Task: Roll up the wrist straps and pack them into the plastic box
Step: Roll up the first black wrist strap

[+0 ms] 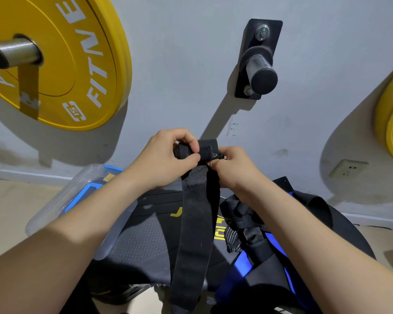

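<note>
A long black wrist strap (194,225) hangs down from both my hands in the middle of the view. Its upper end is folded over between them. My left hand (166,157) pinches that folded end with thumb and fingers. My right hand (232,166) grips the strap's right side, where a small metal part shows. The clear plastic box (55,200) with blue trim stands lower left, partly hidden by my left forearm. More black straps (247,225) lie in a heap under my right forearm.
A grey padded bench (143,239) with yellow lettering lies below my hands. Yellow weight plates (61,64) hang on the grey wall at left and right. A black wall peg (259,71) sticks out above. A blue-edged black item (270,264) lies lower right.
</note>
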### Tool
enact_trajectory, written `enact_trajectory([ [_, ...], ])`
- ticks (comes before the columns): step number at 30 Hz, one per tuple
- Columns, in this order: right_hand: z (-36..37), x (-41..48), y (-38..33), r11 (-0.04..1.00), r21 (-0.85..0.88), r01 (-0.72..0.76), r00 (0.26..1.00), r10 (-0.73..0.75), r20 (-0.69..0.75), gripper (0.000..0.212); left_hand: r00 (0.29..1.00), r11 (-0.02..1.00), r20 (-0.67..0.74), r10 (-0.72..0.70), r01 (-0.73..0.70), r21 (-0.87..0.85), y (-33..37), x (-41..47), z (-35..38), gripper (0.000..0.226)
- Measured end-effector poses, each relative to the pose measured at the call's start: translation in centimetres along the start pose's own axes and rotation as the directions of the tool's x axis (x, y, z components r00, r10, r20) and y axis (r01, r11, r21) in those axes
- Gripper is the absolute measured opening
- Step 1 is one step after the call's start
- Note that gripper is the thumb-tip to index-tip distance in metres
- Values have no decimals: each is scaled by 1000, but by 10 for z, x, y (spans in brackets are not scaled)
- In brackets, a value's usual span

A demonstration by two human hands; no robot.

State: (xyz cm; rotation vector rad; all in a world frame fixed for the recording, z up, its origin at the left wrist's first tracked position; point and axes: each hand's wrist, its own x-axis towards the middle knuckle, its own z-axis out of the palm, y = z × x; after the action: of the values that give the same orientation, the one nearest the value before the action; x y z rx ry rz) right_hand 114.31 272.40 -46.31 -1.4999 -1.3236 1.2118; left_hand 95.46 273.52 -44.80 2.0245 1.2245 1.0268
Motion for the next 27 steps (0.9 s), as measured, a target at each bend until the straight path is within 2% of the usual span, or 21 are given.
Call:
enact_trajectory([
  [2,-2,-2,-2,999,44,-12,1000,12,1,32,1000,1000,18,21,-21,15,2,1,2,26],
  [4,-4,-4,-6,985,169,-41,998,31,62,37,1000,999,11,9,-10,48,2,1,2,41],
  [5,-4,-3,-8,969,240,-67,993,42,107,36,1000,998,-3,1,0,68,3,2,1,42],
  [8,-7,-4,-11,942,313,-119,978,57,199,15,1000,997,-10,6,-5,81,2,1,-4,38],
  [11,-11,-4,-10,958,281,-59,978,-2,211,33,1000,998,11,21,-21,59,2,-1,-5,42],
  [15,-10,-6,-13,927,372,48,984,-108,141,26,983,983,129,-128,143,-111,3,-1,-5,44],
  [17,-11,-6,-13,927,362,103,982,-153,114,33,960,950,197,-198,237,-202,1,-1,-8,39],
  [20,-12,-7,-11,947,219,237,963,-259,79,38,943,918,259,-210,281,-280,-1,0,-14,31],
  [22,-10,-8,-10,934,253,253,947,-292,131,47,962,916,225,-158,227,-330,-2,1,-19,32],
  [24,-11,-8,-12,930,304,207,946,-270,181,49,980,927,182,-80,140,-347,-2,2,-24,37],
  [27,-14,-8,-13,949,143,280,928,-305,213,41,990,925,139,-33,83,-371,-1,2,-30,44],
])
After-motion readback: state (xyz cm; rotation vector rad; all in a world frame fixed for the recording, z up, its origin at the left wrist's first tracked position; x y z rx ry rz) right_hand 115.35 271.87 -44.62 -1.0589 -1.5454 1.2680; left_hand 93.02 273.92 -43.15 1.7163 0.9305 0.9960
